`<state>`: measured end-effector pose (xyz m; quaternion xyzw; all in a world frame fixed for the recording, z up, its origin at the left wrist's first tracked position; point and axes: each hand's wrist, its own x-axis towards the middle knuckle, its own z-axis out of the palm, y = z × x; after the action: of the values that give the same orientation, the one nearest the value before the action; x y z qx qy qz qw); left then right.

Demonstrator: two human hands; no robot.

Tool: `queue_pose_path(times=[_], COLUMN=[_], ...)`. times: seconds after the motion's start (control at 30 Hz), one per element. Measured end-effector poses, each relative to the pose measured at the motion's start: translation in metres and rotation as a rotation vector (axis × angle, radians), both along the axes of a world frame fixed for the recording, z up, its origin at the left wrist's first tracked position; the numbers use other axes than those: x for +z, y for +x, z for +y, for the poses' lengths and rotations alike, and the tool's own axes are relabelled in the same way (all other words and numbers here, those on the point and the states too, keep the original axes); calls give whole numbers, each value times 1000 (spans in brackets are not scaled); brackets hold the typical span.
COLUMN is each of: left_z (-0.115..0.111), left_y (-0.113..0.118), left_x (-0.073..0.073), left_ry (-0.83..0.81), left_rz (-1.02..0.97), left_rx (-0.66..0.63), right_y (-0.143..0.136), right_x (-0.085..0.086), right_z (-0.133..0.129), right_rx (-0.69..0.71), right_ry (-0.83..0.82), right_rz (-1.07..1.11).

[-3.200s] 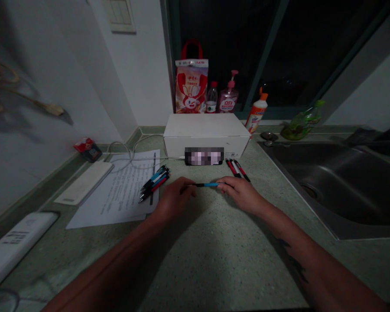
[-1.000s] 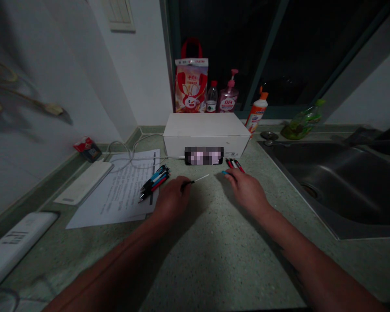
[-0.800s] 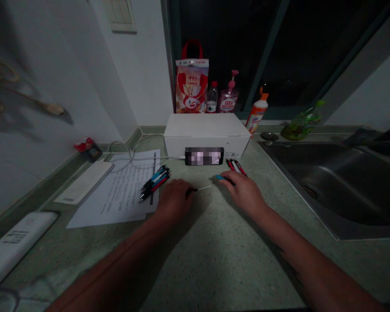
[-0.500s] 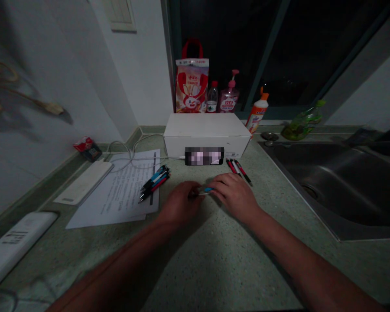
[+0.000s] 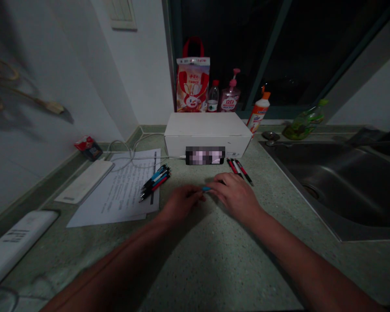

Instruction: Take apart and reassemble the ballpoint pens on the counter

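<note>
Between my two hands, just over the counter, is a small blue pen part [image 5: 206, 189]; most of it is hidden by fingers. My left hand [image 5: 183, 201] is closed in a pinch at its left end. From the other side, the fingertips of my right hand [image 5: 235, 193] close on its right end. Several pens [image 5: 155, 182] in blue, black, white and red lie in a pile on the printed paper [image 5: 123, 190], left of my left hand. Behind my right hand, a few red, black and white pens [image 5: 239, 169] lie side by side.
A phone [image 5: 205, 156] with a white cable leans on a white box [image 5: 208, 125]. A metal sink [image 5: 351, 173] is at the right. White power strips or slabs [image 5: 84, 182] lie left. Behind stand a red bag [image 5: 193, 84], a pump bottle [image 5: 230, 96] and an orange-capped bottle [image 5: 259, 110].
My hands have come closer together. The pale thin rod that showed between them is now covered, and only the blue part is visible. The pens on the counter have not moved.
</note>
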<state>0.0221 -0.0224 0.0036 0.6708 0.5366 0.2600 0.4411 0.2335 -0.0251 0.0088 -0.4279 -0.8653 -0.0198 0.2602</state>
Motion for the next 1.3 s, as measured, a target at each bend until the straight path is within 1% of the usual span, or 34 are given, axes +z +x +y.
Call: queue_pose_path(times=[0.03, 0.1, 0.2, 0.37, 0.47, 0.67, 0.87, 0.93, 1.0, 1.1, 1.17, 1.3], left_z=[0, -1, -3, -7, -8, -9, -10, -9, -7, -3, 0, 1], left_y=[-1, -2, -3, 0, 1, 2, 2, 0, -4, -11, -15, -17], left_x=[-1, -2, -5, -12, -14, -10, -10, -8, -4, 1, 3, 2], left_ry=[67, 215, 350, 387, 384, 355, 368, 378, 400, 445, 454, 431], left_rz=[39, 114, 223, 360, 393, 422, 405, 387, 377, 425, 482, 532], left_rx=[10, -15, -114, -261, -294, -265, -260, -212, -123, -10, 17, -7], right_y=[1, 3, 5, 1, 0, 5, 2, -1, -4, -5, -5, -2], right_x=[-1, -4, -12, -20, -19, -9, -12, -14, -17, -19, -19, -19], right_z=[1, 3, 6, 6, 5, 4, 5, 5, 5, 5, 5, 6], right_rx=[-17, -29, -11, 53, 54, -5, -10, 1, 10, 31, 46, 57], right_ry=[-41, -127, -216, -280, -292, -332, -330, -315, -301, -293, -292, -276], right_rz=[38, 98, 107, 32, 27, -13, -34, -31, -26, -20, -16, 13])
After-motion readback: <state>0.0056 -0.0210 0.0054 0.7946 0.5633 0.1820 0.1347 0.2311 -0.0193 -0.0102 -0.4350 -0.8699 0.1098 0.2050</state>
